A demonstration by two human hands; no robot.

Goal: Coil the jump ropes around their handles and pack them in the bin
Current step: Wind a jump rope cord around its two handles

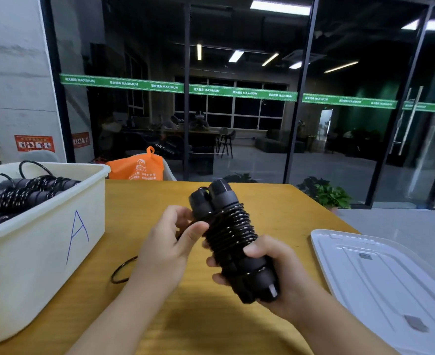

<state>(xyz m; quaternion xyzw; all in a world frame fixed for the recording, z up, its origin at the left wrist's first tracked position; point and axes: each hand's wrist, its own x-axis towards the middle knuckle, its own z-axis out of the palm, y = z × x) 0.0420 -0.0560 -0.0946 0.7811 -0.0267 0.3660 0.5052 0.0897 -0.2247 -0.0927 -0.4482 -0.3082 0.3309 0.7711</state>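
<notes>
Head view: right hand (275,275) is wrapped round the lower end of the paired handles (233,242), fingers curled tight, holding the bundle up off the table (275,203). Left hand (170,247) sits just beside the bundle on its left, thumb & fingertips pinching the rope (124,271) where it meets the coils; grip looks light, more a guide than a clamp.

Bundle's long axis tilts up & away from the person, top caps toward the table's far edge, butt end low toward the near edge. Coils cover roughly the mid section. Loose tail runs from the left hand down to a small loop lying on the table, so prob. only a few turns left – judgement, not seen.

Bin (45,226), marked "A", stands at the table's left edge w/ several coiled ropes already inside, tops near rim level. It's on the left hand's side, so that hand is nearer. Path from bundle to bin is bare tabletop. Lid (380,275) lies flat by the right edge, well apart from the hands. Orange bag (137,166) is behind the far edge, beside the bin's far corner.
</notes>
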